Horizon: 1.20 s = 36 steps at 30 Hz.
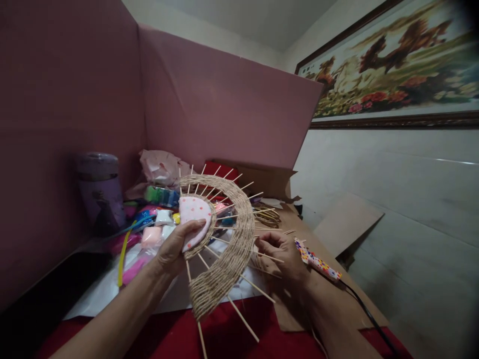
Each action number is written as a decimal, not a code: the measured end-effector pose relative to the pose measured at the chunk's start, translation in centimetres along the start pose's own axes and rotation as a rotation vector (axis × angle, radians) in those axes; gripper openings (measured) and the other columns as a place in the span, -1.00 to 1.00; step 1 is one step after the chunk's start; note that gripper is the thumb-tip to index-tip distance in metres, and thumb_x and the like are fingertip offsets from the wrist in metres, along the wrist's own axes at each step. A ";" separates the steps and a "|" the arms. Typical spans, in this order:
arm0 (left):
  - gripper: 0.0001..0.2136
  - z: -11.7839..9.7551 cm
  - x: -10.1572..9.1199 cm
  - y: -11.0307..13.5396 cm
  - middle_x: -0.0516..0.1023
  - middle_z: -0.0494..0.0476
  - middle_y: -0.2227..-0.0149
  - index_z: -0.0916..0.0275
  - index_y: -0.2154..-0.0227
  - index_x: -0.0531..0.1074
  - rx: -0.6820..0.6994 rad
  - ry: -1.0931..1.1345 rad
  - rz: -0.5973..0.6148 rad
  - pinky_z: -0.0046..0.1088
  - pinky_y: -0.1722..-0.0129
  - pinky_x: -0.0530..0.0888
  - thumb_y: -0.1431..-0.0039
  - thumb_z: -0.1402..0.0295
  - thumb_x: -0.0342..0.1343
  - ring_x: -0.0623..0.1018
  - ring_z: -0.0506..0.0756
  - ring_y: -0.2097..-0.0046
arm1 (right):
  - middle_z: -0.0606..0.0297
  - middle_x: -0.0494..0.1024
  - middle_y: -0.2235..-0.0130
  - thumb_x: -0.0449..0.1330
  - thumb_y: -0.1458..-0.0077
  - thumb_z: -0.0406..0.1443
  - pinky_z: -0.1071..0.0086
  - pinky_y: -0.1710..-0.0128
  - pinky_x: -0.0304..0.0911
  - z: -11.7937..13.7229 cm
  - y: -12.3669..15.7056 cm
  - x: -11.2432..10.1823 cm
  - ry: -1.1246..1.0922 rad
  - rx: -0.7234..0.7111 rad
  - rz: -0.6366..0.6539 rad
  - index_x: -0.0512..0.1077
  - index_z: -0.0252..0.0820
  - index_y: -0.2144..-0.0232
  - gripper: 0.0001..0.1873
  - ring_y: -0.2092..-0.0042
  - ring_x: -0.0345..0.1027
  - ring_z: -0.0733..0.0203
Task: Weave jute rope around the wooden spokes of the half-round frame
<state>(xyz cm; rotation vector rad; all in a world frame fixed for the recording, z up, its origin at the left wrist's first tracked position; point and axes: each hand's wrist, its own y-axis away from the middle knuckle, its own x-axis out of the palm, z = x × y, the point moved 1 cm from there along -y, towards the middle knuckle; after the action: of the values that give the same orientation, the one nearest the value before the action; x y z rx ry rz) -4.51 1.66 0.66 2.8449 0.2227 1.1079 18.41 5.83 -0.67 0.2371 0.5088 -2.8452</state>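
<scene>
My left hand (172, 252) is closed on the pink dotted centre piece (192, 212) of a half-round craft frame (228, 249), made of thin wooden sticks fanning out and wound with a band of jute cord. The frame is held upright over the table. My right hand (281, 254) sits just right of the frame, fingers curled in a pinch at the jute cord and stick ends near the band's edge. A colourful dotted tool (318, 262) with a black cable lies by my right wrist.
A purple bottle (101, 192) stands at the left by the pink cardboard screen (209, 99). Clay packets and plastic bags (157, 209) are heaped behind the frame. Cardboard sheets (348, 224) lie to the right, a red cloth (224, 334) covers the near table, and a framed picture (392, 65) hangs on the wall.
</scene>
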 end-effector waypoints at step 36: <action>-0.65 -2.6 -3.5 -7.5 0.43 0.01 0.61 0.36 0.47 0.40 0.223 -0.705 -0.079 -0.58 0.63 0.28 0.24 0.18 0.29 0.37 -0.06 0.61 | 0.29 0.51 0.48 0.15 0.04 -0.25 0.43 0.38 0.12 -3.1 -0.2 0.6 0.674 -0.148 0.142 0.46 -0.18 0.58 -0.83 0.39 0.33 0.24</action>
<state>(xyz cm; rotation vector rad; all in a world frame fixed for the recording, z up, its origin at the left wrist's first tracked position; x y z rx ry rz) -9.64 8.52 -0.69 3.1642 0.4126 0.0244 18.16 7.04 -3.61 1.1652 0.7800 -2.5189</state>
